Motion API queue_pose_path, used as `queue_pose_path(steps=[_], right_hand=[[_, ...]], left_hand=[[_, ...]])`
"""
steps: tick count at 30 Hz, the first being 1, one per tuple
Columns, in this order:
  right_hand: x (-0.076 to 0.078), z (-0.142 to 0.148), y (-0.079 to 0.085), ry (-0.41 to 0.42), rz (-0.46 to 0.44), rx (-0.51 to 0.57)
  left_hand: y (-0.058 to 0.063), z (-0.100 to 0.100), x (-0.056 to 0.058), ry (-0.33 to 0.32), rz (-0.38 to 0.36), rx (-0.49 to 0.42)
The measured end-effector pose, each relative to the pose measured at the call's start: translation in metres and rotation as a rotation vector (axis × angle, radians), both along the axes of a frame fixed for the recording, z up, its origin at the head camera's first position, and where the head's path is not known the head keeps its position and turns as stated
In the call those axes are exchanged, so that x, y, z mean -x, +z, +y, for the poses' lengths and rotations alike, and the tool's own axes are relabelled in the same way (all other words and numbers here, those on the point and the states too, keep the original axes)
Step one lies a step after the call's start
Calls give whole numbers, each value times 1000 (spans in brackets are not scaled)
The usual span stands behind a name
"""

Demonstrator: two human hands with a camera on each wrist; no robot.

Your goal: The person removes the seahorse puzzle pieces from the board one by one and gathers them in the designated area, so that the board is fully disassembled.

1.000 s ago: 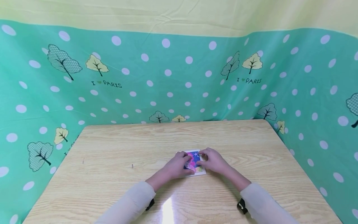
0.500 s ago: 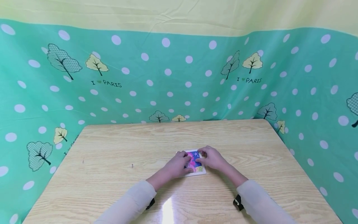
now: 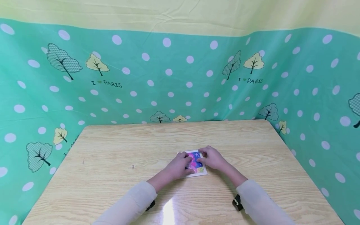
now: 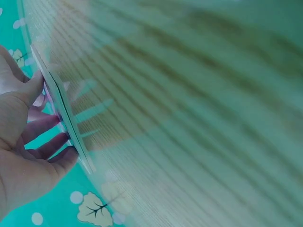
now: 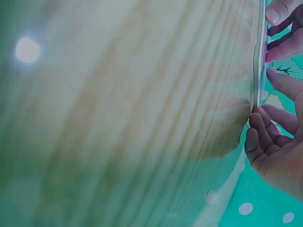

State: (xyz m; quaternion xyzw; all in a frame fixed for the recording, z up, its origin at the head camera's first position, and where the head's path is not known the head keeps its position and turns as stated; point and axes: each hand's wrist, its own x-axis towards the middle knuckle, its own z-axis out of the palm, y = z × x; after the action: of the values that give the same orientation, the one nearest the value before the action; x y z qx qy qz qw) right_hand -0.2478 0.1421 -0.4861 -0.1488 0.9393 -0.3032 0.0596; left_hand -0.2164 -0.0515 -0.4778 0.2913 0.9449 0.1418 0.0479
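A small flat picture board (image 3: pixel 200 169) lies on the wooden table. It has a white border and a blue and pink print with a white star. My left hand (image 3: pixel 177 165) rests over its left part, fingertips and thumb spread on the printed face and covering much of it. At the upper right corner my right hand (image 3: pixel 212 158) holds the board, thumb on the print and fingers curled at the edge. Seen side-on in the left wrist view, the board (image 4: pixel 66 106) has a layered edge with a dark line, and the left fingers (image 4: pixel 45 126) press its face.
Wood-grain table (image 3: pixel 121 193) surrounds the board, with a bright light reflection near its front. A small dark mark (image 3: pixel 133 166) shows left of the hands. Green dotted curtain (image 3: pixel 168 75) hangs behind and on both sides. Dark wrist straps (image 3: pixel 237 202) sit below the light sleeves.
My right hand has shifted slightly up and left along the board's corner, and its forearm has moved a little left. The left hand and the board stay nearly in place.
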Motion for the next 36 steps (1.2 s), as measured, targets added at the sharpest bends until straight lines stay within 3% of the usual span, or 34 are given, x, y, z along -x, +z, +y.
queue_pose_path(steps=[20,36], right_hand=[[4,-1,5,-26,-49,54],[12,-2,4,-126,-212,198]], left_hand=[[0,0,0,-11,1,-2],[0,1,0,-13,16,1]])
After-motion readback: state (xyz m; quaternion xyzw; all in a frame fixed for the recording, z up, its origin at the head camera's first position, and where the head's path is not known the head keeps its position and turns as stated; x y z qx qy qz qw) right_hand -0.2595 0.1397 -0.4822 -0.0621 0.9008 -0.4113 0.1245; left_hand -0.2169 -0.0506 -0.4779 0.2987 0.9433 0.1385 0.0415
